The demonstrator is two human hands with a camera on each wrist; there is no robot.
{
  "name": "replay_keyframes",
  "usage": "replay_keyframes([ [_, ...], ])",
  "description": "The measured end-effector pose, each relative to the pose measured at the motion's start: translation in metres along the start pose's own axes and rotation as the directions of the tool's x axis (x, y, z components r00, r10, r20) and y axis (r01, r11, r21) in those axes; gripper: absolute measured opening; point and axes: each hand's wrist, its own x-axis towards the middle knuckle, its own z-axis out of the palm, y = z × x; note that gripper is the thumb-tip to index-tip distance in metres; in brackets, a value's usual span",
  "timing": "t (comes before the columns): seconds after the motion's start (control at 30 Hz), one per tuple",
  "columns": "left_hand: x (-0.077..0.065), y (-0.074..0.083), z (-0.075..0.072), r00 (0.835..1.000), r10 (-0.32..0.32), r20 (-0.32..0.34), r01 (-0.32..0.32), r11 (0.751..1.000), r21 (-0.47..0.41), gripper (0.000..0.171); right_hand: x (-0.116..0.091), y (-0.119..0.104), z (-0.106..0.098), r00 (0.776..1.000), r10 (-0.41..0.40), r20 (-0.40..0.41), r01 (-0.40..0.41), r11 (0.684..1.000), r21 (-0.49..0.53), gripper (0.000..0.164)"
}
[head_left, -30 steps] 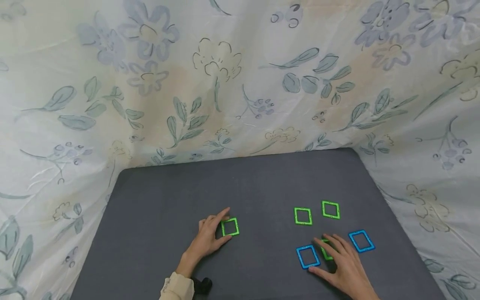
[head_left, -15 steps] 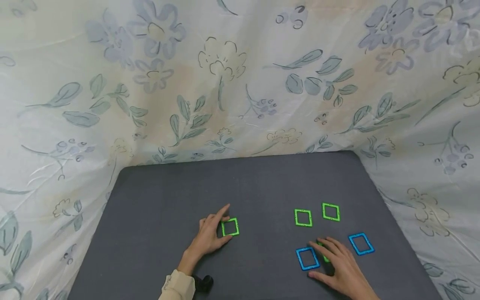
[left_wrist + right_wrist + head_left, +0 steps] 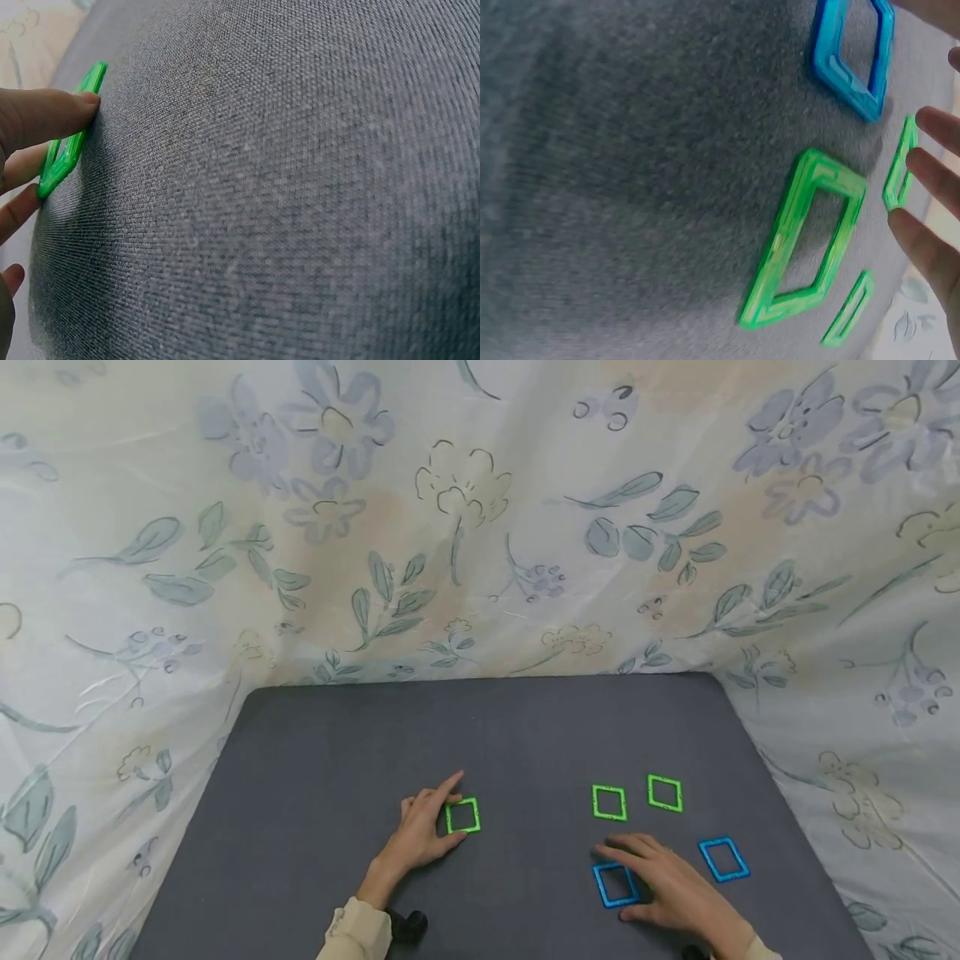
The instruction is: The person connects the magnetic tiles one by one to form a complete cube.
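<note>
My left hand (image 3: pixel 420 831) pinches a green square frame-shaped magnetic tile (image 3: pixel 476 815) at mid-table, thumb on its near edge and fingers at the far edge. The left wrist view shows that tile (image 3: pixel 76 142) tilted between thumb and fingers. My right hand (image 3: pixel 667 881) hovers around a blue square tile (image 3: pixel 600 887), thumb near its lower right corner and fingers over its top edge. In the right wrist view the right fingers (image 3: pixel 930 244) are spread and relaxed. A green tile (image 3: pixel 780 236) lies beside the blue one, hidden under the hand in the head view.
Two more green tiles lie farther back on the right, a left one (image 3: pixel 609 788) and a right one (image 3: pixel 665 779). Another blue tile (image 3: pixel 708 860) lies right of my right hand. A dark grey tabletop (image 3: pixel 352 743) meets a floral curtain (image 3: pixel 465 610) behind.
My right hand has moved left, from over the green tile to over the blue tile. The left hand keeps its pinch in place. The head view has tilted slightly.
</note>
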Motion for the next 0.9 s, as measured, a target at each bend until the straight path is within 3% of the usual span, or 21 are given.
replay_keyframes([
  [0.1, 0.0, 0.001, 0.0, 1.0, 0.004, 0.0, -0.004, 1.0, -0.002, 0.096, 0.005, 0.0, -0.001, 0.995, -0.018, 0.102, 0.014, 0.999, 0.036, 0.082],
  [0.23, 0.001, 0.001, 0.0, 1.0, 0.003, 0.002, -0.003, 1.0, 0.006, 0.097, 0.009, 0.001, 0.0, 0.986, -0.035, 0.162, 0.027, 0.998, 0.051, 0.08],
  [0.5, 0.0, 0.0, 0.001, 1.0, 0.0, -0.003, 0.0, 1.0, 0.021, 0.096, 0.014, 0.006, 0.0, 0.979, -0.132, 0.158, 0.125, 0.991, 0.052, 0.062],
  [0.73, 0.0, -0.001, 0.002, 1.0, 0.003, 0.008, -0.003, 1.0, 0.025, 0.096, 0.019, 0.006, -0.004, 0.97, -0.125, 0.209, 0.112, 0.991, 0.074, 0.061],
  [0.9, 0.0, -0.001, 0.002, 1.0, -0.001, 0.011, 0.001, 1.0, 0.031, 0.096, 0.022, 0.003, -0.003, 0.975, -0.139, 0.176, 0.124, 0.988, 0.094, 0.058],
])
